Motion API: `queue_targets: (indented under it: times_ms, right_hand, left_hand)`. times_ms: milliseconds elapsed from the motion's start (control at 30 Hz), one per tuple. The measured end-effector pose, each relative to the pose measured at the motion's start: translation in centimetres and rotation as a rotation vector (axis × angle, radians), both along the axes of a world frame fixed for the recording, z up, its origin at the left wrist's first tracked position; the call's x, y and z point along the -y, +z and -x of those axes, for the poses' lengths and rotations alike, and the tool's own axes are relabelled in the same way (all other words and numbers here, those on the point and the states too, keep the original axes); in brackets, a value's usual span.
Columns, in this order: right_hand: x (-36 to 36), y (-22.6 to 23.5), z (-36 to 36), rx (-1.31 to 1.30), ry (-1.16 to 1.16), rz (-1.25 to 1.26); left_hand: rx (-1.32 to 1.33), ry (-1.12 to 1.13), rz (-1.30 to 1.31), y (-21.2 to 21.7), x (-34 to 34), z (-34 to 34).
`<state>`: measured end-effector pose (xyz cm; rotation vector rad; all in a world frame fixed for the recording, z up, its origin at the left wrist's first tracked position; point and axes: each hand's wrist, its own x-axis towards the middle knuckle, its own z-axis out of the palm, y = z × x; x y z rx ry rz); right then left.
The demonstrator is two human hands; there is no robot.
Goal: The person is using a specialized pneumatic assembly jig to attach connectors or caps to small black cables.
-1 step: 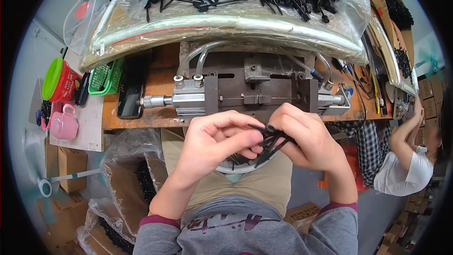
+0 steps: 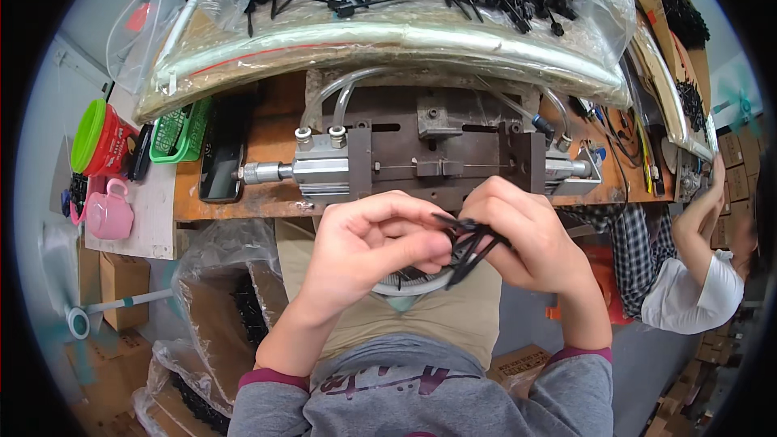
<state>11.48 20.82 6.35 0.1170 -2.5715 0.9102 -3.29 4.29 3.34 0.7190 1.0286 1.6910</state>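
In my right hand [image 2: 530,235] is a small bunch of thin black plastic stems with thicker heads [image 2: 476,257], gripped between thumb and curled fingers. My left hand [image 2: 368,239] pinches the end of one black stem, its thumb and fingers close together at the bunch. Both hands hover over my lap, in front of a dark metal fixture [image 2: 477,152] with an air cylinder [image 2: 321,170] at its left end. Below the hands, a round pale-rimmed container [image 2: 421,290] with black pieces in it is mostly hidden.
Behind the fixture, a plastic-lined tray [image 2: 388,36] is heaped with black pieces. To the left are a phone [image 2: 222,163], a green basket [image 2: 193,136] and a pink cup [image 2: 112,214]. Boxes [image 2: 125,291] stand on the floor; a person [image 2: 688,295] sits at right.
The black stems in my right hand have shifted a little, their lower ends swinging toward the right. My hands stay in almost the same place.
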Motion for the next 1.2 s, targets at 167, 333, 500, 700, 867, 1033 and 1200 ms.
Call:
queue_targets:
  times_ms: [167, 333, 500, 700, 867, 1033, 1200]
  right_hand:
    - [0.4, -1.9, -1.9, -0.129, -0.378, 0.67]
    - [1.6, -3.4, -2.1, -0.143, -0.325, 1.118]
    - [3.0, -4.2, -2.2, -0.103, -0.384, 1.16]
    - [4.1, -4.9, -1.7, -0.15, -0.578, 0.89]
    - [4.5, -4.9, -1.9, -0.053, -0.74, 0.984]
    - [5.4, -5.6, -1.0, -0.08, -0.65, 0.893]
    - [4.8, -5.4, -1.0, -0.111, -0.589, 1.065]
  left_hand:
    - [-0.835, 0.32, -0.066, -0.5, 0.5, -1.4]
    - [-1.3, 0.361, -0.003, -3.4, -0.8, -2.3]
    - [-1.621, 0.4, 0.021, -4.3, -2.3, -2.4]
    - [-1.627, 0.371, 0.056, -3.5, -2.8, -2.1]
    - [-1.477, 0.353, -0.025, -2.7, -2.3, -2.0]
    - [-1.253, 0.285, -0.248, -1.7, -1.3, -3.3]
    - [-1.268, 0.39, -0.156, -2.3, -0.8, -2.7]
